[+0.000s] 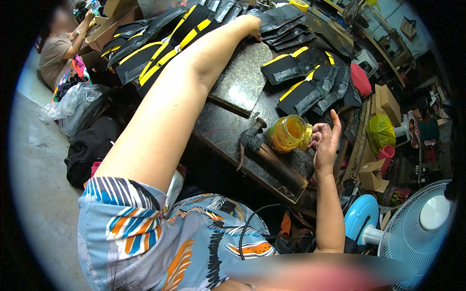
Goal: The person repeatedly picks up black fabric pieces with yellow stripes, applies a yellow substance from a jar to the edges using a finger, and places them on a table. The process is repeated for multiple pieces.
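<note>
My left arm stretches far across the workbench (pixel 218 125). At its end my left hand (pixel 252 25) reaches down beside a stack of flat black pieces (pixel 281 24), over the far end of a grey stone slab (pixel 245 72). Its fingers are mostly hidden. On the right, my right hand (pixel 324 145) has one finger raised and the others curled at the handle of a glass jar (pixel 286 135) smeared with yellow glue. To the jar's left lies a hammer-like tool (pixel 251 138) with a dark wrapped part. More black pieces with yellow strips (pixel 303 89) lie beyond the jar.
Rows of black and yellow pieces (pixel 165 48) cover the bench's far left. A person (pixel 60 53) sits beyond them. Plastic bags (pixel 80 109) and dark cloth (pixel 92 150) lie at the left. A white fan (pixel 417 233), a blue stool (pixel 361 218) and cardboard boxes (pixel 371 174) stand at right.
</note>
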{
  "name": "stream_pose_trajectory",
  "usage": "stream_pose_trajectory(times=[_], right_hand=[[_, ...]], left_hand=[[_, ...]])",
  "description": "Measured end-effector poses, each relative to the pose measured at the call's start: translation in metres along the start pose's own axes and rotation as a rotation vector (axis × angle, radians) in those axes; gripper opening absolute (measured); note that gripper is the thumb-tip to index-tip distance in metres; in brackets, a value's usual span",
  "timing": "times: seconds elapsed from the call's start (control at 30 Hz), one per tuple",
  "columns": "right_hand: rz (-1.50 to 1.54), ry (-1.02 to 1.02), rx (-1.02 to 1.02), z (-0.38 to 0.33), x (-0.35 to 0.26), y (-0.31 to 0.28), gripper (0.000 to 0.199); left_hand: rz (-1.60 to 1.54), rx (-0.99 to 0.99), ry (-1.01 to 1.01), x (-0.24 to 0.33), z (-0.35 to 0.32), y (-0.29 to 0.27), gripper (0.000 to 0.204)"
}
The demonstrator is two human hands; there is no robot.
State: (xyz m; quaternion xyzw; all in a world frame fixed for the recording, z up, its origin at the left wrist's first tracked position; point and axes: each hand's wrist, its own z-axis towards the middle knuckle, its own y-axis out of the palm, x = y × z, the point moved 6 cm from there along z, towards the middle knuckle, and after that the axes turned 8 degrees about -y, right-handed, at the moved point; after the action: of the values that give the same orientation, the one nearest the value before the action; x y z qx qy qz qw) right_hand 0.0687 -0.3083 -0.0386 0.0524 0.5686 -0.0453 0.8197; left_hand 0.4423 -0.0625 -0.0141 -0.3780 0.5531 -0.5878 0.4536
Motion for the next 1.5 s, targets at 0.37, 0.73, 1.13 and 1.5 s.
stream_pose_trajectory(times=[0.37,0.73,1.13,1.5], right_hand=[[0.002,-0.002,0.018,-0.002,-0.003,0.001,0.054],[0.006,0.024,0.068,-0.002,-0.002,0.001,0.053],[-0.026,0.011,0.068,-0.005,-0.003,0.000,0.054],[0.004,-0.054,0.057,-0.012,-0.002,-0.004,0.054]], left_hand=[[-0.361,0.224,-0.309,-0.023,0.013,-0.021,0.030],[-1.092,0.828,-0.323,-0.065,0.000,-0.029,0.029],[-0.952,1.190,-0.228,-0.061,-0.086,-0.174,0.038],[-1.292,1.198,0.064,-0.084,-0.195,-0.204,0.029]])
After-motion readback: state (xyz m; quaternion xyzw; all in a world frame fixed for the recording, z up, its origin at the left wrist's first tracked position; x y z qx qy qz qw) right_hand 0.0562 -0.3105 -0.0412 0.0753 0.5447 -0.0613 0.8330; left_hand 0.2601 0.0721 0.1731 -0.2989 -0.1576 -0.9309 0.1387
